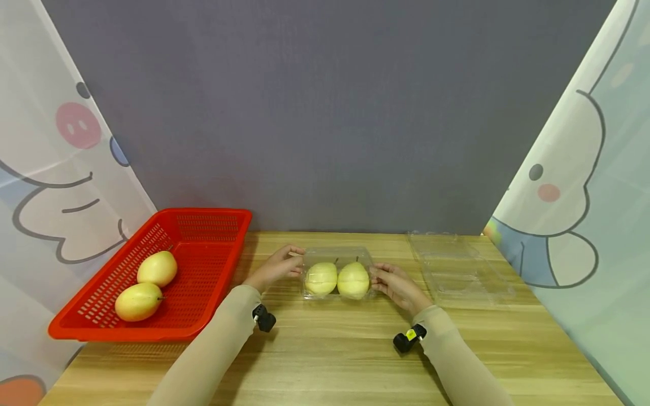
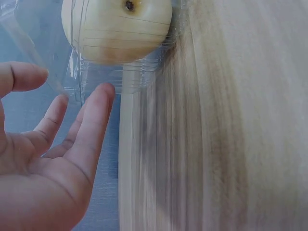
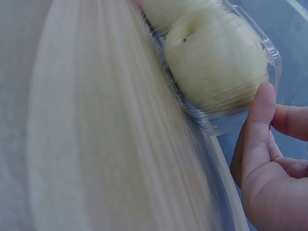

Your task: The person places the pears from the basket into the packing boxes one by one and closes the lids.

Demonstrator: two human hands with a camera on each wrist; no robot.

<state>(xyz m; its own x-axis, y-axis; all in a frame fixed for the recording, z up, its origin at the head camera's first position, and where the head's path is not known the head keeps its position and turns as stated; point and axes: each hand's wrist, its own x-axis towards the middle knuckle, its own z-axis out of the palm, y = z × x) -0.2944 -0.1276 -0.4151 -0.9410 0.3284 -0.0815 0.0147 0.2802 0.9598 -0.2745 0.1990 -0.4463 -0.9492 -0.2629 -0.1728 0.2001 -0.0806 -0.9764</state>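
A clear plastic clamshell box [image 1: 339, 253] with two yellow-green pears [image 1: 353, 280] inside sits on the wooden table, between my hands. My left hand [image 1: 278, 268] is at the box's left side, fingers fairly straight and spread. In the left wrist view its fingertips [image 2: 107, 89] come right up to the ribbed plastic wall, with the thumb apart from them. On the right side, my right hand [image 1: 396, 285] touches the box's corner with extended fingers [image 3: 262, 108]. The right thumb tip is close against those fingers, and the other fingers are partly hidden behind.
A red slotted basket [image 1: 238, 237] stands at the left with two more yellow pears [image 1: 138, 302] in it. Another clear plastic box [image 1: 452, 265] lies at the back right. A grey panel [image 1: 325, 124] rises behind the table [image 1: 325, 361].
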